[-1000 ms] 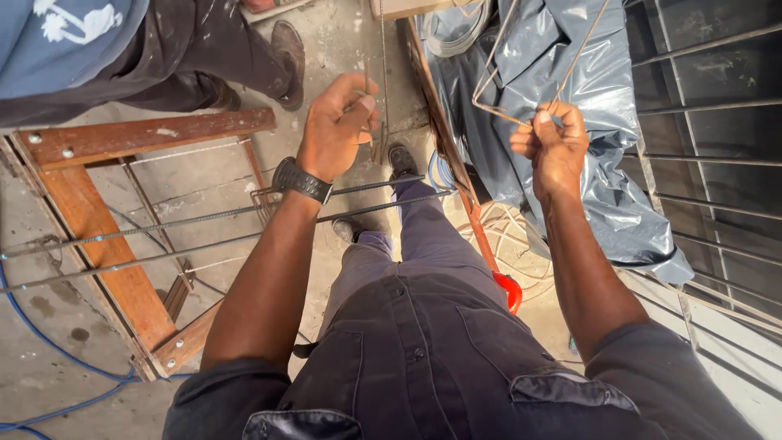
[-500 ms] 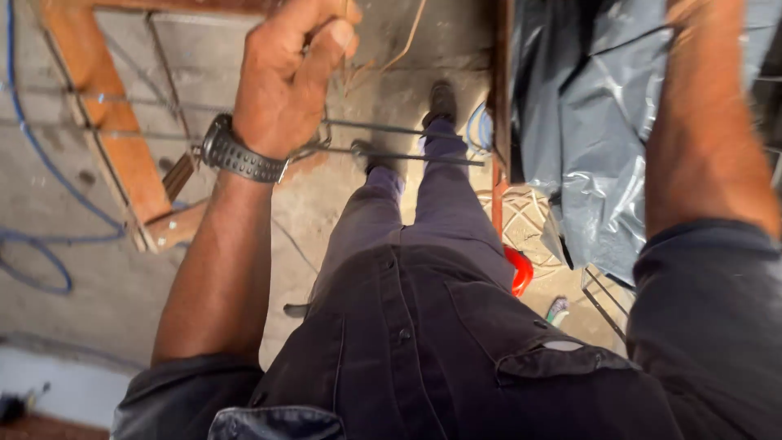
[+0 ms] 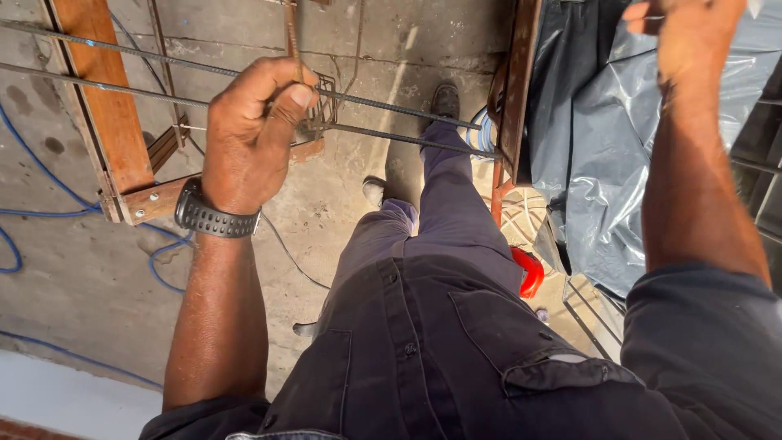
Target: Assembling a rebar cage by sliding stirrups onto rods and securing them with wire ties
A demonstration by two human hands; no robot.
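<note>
Rust-brown steel fills my left hand: fingers and thumb are curled shut round a thin rusty rod that stands upright and runs out of the top of the view. The rod sits just above two long ribbed bars that lie side by side across a wooden trestle, with small square wire stirrups threaded on them right behind my knuckles. A black ridged watch strap wraps my wrist.

My right hand is up at the top edge, partly cut off and blurred; I cannot tell whether it is closed on anything.

Nothing here holds anything like a container would; the nearest is a crumpled grey plastic sheet, glossy and creased, draped to my right beside a rusty steel frame. A blue cable snakes over the stained, rough concrete floor, and something red shows past my trouser leg.

Against half a second ago, my left hand has closed more firmly on the rod and sits nearer the stirrups, and my right hand, then out of view with only the forearm showing, now appears at the top.
</note>
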